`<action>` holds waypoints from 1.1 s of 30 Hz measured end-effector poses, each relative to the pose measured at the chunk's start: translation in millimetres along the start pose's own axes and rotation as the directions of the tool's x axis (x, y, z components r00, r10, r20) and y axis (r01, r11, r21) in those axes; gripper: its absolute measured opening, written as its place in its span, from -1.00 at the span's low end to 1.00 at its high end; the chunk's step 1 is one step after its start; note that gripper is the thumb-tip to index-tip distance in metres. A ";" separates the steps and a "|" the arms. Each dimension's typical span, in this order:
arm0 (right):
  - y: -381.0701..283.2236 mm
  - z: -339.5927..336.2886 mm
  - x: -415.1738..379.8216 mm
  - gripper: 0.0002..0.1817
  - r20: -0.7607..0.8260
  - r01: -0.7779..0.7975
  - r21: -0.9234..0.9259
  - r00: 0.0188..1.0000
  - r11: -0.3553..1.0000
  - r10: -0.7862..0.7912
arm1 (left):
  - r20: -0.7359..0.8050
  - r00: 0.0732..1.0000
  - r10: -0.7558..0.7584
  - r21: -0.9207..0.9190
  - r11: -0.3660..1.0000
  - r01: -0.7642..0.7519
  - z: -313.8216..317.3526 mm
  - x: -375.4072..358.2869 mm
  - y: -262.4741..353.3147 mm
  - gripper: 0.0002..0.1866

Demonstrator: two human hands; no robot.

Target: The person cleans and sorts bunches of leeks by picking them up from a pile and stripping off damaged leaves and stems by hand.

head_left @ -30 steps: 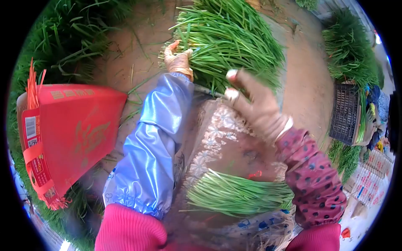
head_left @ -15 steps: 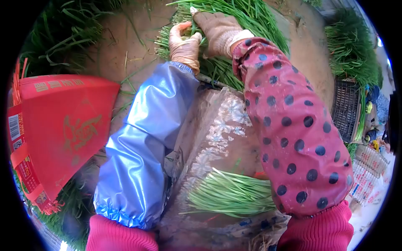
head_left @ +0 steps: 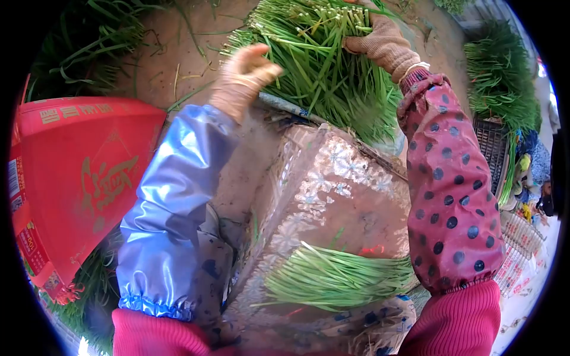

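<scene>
My gloved right hand (head_left: 386,44) is at the top, its fingers partly hidden behind a bunch of long green chives (head_left: 350,32) that it grips at the pale cut ends. More chives (head_left: 320,83) lie beneath and to the left, leaves hanging toward me. My gloved left hand (head_left: 243,77), smeared by motion, is left of the pile with thumb and forefinger apart and nothing visible between them. Nearer me, a smaller bunch of chives (head_left: 338,276) rests across a surface covered by a muddy, flower-patterned plastic sheet (head_left: 338,172).
A red printed bag (head_left: 89,172) stands at the left. Dark green leaves (head_left: 83,47) lie at the upper left. At the right, a chive heap (head_left: 502,77) rises above a black plastic crate (head_left: 490,154). A thin rod (head_left: 285,105) runs along the pile's near edge.
My hands have separated: the left has drawn back down and left off the chives, and the right has moved right, now gripping a bunch. More of the plastic sheet shows.
</scene>
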State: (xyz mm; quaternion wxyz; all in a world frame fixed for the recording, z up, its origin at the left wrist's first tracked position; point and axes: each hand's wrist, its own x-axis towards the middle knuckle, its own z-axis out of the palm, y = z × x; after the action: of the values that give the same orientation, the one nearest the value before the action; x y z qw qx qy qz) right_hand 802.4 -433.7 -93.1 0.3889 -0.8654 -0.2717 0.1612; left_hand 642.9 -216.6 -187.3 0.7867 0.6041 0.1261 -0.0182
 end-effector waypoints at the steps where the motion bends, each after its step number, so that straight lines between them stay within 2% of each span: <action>1: 1.5 -1.2 -0.9 -0.28 -0.018 -0.029 -0.061 0.999 0.998 0.028 | -0.008 0.996 -0.087 0.114 0.990 0.087 17.1 -3.0 -0.9 -0.21; 2: 3.3 -1.5 -1.5 -0.32 -0.037 -0.060 -0.121 0.998 0.991 0.056 | -0.026 0.985 -0.173 0.224 0.959 0.174 35.4 -3.2 -4.3 -0.18; 3: 0.9 4.0 -1.0 -0.48 -0.046 0.022 -0.158 0.999 0.987 -0.030 | -0.053 0.986 -0.158 0.208 0.964 0.165 45.1 2.4 -11.5 -0.10; 4: -12.0 6.1 -2.4 -0.48 -0.046 0.023 -0.162 0.998 0.987 -0.030 | -0.058 0.995 -0.084 0.344 0.934 0.099 51.7 9.2 -10.5 -0.13; 6: -33.6 6.2 -7.6 -0.26 0.013 -0.020 -0.177 1.000 0.984 0.022 | -0.203 0.965 0.165 0.569 0.822 -0.021 72.5 13.7 -7.6 -0.17; 7: -27.7 11.7 -9.8 -0.39 0.010 -0.005 0.026 1.000 1.000 0.004 | -0.234 0.953 0.193 0.654 0.756 0.007 80.9 14.5 0.4 -0.23; 8: -22.0 13.2 -11.3 -0.39 0.007 -0.006 0.030 1.000 1.000 0.006 | -0.231 0.954 0.192 0.657 0.754 0.008 81.2 20.6 -2.1 -0.23; 9: -16.1 12.5 -11.7 -0.33 0.010 0.024 -0.092 1.000 0.996 -0.023 | -0.185 0.978 0.102 0.496 0.868 0.003 80.3 32.7 -5.3 -0.26; 10: -17.1 12.1 -11.5 -0.27 0.016 0.055 -0.213 0.998 0.976 -0.053 | -0.149 0.986 0.077 0.346 0.938 -0.021 84.4 41.9 -11.2 -0.36; 11: -19.3 9.9 -10.4 -0.21 0.064 -0.012 -0.331 0.997 0.943 0.035 | -0.119 0.989 0.084 0.137 0.988 -0.067 90.3 48.2 -18.3 -0.44; 12: -13.9 16.5 -9.1 -0.21 0.064 -0.013 -0.330 0.997 0.944 0.036 | -0.107 0.988 0.111 -0.051 0.992 -0.117 95.3 54.3 -25.0 -0.47; 14: 1.0 33.6 -6.1 -0.13 0.018 0.146 -0.570 0.986 0.809 -0.166 | -0.107 0.980 0.170 -0.326 0.925 -0.196 102.9 57.9 -35.6 -0.45; 15: -23.6 23.4 -9.4 -0.06 0.162 0.063 -0.496 0.987 0.866 0.021 | -0.110 0.972 0.205 -0.470 0.851 -0.233 106.7 59.4 -40.1 -0.45; 16: -25.1 24.6 -13.0 -0.06 0.161 0.062 -0.498 0.987 0.865 0.022 | -0.108 0.980 0.166 -0.439 0.877 -0.197 107.6 54.7 -34.2 -0.42; 18: -24.4 27.9 -16.6 -0.08 0.121 0.085 -0.319 0.991 0.944 -0.048 | -0.106 0.986 0.127 -0.408 0.899 -0.159 105.6 55.9 -28.8 -0.38; 19: -16.4 33.3 -13.7 -0.14 0.047 0.072 -0.384 0.997 0.920 -0.058 | -0.010 0.999 -0.048 -0.428 0.903 0.039 102.8 61.1 -28.1 -0.38; 20: -13.0 32.0 -7.8 -0.14 0.048 0.071 -0.384 0.997 0.921 -0.057 | 0.038 0.990 -0.134 -0.429 0.893 0.137 100.1 62.1 -27.7 -0.37; 21: -11.8 30.3 -1.2 -0.19 -0.001 -0.006 -0.391 1.000 0.921 0.006 | 0.085 0.972 -0.218 -0.424 0.875 0.233 97.6 62.3 -25.3 -0.37; 22: -11.1 30.3 1.9 -0.23 -0.050 -0.082 -0.391 0.996 0.917 0.068 | 0.022 0.999 -0.024 -0.065 0.998 0.025 94.5 58.2 -24.7 -0.42; 23: -7.1 34.0 -1.1 -0.28 -0.163 -0.081 -0.279 0.986 0.957 0.036 | 0.036 0.983 0.180 0.312 0.932 -0.182 90.8 53.0 -24.2 -0.42; 24: 14.2 45.9 1.4 -0.28 -0.287 -0.032 -0.152 0.958 0.988 -0.013 | 0.083 0.960 0.267 0.483 0.832 -0.273 90.5 45.6 -18.3 -0.40; 25: 16.1 40.0 0.3 -0.26 -0.267 -0.048 -0.192 0.964 0.980 -0.005 | 0.129 0.927 0.352 0.631 0.692 -0.351 90.8 36.8 -7.9 -0.38; 27: 21.0 33.1 2.9 -0.24 -0.249 -0.061 -0.238 0.968 0.969 0.000 | 0.000 0.962 0.273 0.246 0.933 -0.264 94.1 25.6 13.4 -0.28; 28: 24.6 32.9 5.2 -0.21 -0.216 -0.059 -0.136 0.976 0.989 0.028 | -0.096 0.962 0.257 0.082 0.965 -0.250 95.0 32.8 -0.3 -0.26; 29: 28.5 32.8 6.2 -0.19 -0.179 -0.062 -0.031 0.982 0.998 0.055 | -0.183 0.948 0.259 0.130 0.962 -0.238 97.1 36.0 -2.3 -0.28; 30: 26.6 32.2 5.0 -0.19 -0.175 -0.063 -0.032 0.983 0.997 0.056 | -0.270 0.927 0.262 0.179 0.959 -0.219 99.8 38.0 -3.3 -0.30; 31: 24.5 30.9 3.9 -0.18 -0.171 -0.048 -0.066 0.985 0.997 0.036 | -0.258 0.908 0.329 0.090 0.944 -0.317 104.5 44.2 -5.5 -0.31; 32: 22.2 30.3 3.2 -0.17 -0.166 -0.032 -0.098 0.986 0.995 0.015 | -0.222 0.945 0.239 0.041 0.971 -0.236 107.3 40.6 -9.5 -0.30; 33: 17.5 32.1 3.4 -0.19 -0.182 0.023 -0.098 0.982 0.995 -0.040 | -0.231 0.935 0.268 0.006 0.962 -0.274 110.1 44.9 -11.0 -0.33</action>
State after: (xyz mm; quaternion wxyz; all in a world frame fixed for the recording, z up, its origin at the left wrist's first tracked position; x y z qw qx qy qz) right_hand 795.4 -422.5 -127.3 0.3729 -0.8899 -0.2556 0.0612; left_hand 703.7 -319.2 -181.4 0.7696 0.6033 0.1323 0.1620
